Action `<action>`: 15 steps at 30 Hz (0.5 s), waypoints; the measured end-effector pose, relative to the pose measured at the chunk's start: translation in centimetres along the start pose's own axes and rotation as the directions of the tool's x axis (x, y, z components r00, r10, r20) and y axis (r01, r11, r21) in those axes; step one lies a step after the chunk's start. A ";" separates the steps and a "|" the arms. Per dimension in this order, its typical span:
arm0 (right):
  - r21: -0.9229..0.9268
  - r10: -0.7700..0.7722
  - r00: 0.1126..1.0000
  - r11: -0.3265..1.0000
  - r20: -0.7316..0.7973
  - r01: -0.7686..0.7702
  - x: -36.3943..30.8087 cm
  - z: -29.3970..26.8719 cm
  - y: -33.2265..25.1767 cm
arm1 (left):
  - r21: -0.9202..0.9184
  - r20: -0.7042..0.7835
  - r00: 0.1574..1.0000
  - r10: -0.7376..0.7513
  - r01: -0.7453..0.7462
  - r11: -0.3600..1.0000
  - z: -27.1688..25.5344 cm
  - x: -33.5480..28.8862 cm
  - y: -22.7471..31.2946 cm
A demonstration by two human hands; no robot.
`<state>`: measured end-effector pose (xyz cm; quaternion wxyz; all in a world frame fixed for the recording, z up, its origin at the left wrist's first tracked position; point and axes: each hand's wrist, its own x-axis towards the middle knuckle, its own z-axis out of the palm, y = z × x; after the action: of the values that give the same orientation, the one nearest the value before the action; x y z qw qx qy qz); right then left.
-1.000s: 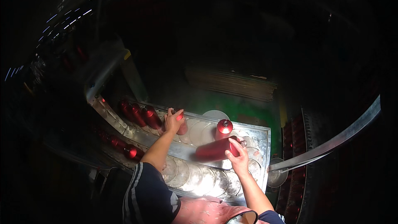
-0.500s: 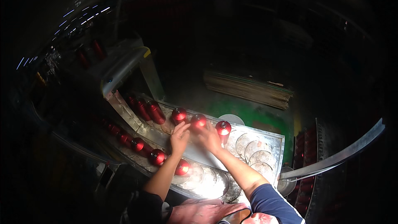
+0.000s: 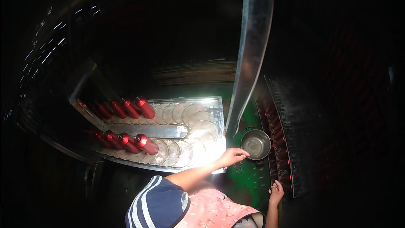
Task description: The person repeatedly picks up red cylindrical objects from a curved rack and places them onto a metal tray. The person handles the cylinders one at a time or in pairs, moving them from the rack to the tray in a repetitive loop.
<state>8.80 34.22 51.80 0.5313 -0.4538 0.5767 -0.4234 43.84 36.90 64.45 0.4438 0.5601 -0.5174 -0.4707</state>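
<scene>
My left hand (image 3: 233,157) reaches out past the right end of a metal slat conveyor (image 3: 202,131), its fingers loosely stretched and nothing visible in them. The fingertips come close to the rim of a round metal bowl (image 3: 255,144); whether they touch it I cannot tell. Lower and further right, my right hand (image 3: 276,192) is raised beside a dark rack, its fingers apart and lightly bent, holding nothing. Shiny red bottles stand on the conveyor in two rows, one along the far side (image 3: 145,108) and one along the near side (image 3: 147,144).
A curved metal rail (image 3: 252,50) rises beyond the conveyor's right end. Right of the bowl stands a long dark rack (image 3: 282,143) with several red items inside. Flat stacked sheets (image 3: 194,74) lie behind the conveyor, and green floor (image 3: 244,181) shows beneath the bowl.
My view has swung to the right. Both hands have left the red bottles on the far side of the conveyor and moved right, toward the bowl and the rack.
</scene>
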 end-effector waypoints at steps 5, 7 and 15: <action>0.085 0.048 0.942 0.996 -0.331 -0.021 0.4 -12.5 -0.2 | 0.129 0.237 0.962 -0.137 0.109 0.986 9.9 7.5 0.2; 0.108 0.064 0.898 0.994 -0.436 -0.018 1.7 -14.6 -1.5 | 0.121 0.235 0.970 -0.056 0.027 0.992 13.0 10.7 -1.6; -0.508 -0.407 0.722 0.857 -0.560 0.089 12.5 -24.6 -2.2 | 0.231 0.476 0.868 0.145 -0.282 0.931 31.1 29.9 -2.0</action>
<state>-15.87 21.72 52.98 0.1152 -0.4626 0.7372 -0.4789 14.10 6.95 55.38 0.2738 0.4335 -0.7292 -0.4531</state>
